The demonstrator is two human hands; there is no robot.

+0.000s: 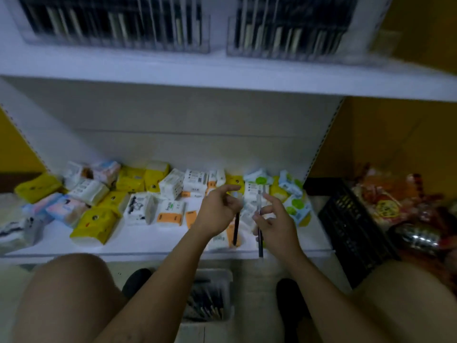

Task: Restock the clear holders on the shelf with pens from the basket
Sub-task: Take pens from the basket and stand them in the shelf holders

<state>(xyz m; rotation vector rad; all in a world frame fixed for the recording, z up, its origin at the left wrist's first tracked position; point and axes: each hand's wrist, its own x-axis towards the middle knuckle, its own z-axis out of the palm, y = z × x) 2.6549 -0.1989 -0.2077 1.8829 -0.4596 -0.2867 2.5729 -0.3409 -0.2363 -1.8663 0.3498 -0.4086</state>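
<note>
Both of my hands are raised in front of the lower shelf. My left hand (217,209) holds a dark pen (236,229) that hangs down from its palm, with the index finger stretched out. My right hand (272,224) pinches a second pen (259,226) upright, its clear cap end at the top. Two clear holders, one on the left (116,33) and one on the right (289,38), stand on the upper shelf, packed with dark pens. On the floor between my feet sits the basket (210,297), with several pens inside.
The lower shelf (138,240) carries many tissue packs (94,221) in yellow, white and blue. A black crate (351,231) of snack packets stands to the right. My bare knees frame the bottom of the view. Yellow walls flank the shelf unit.
</note>
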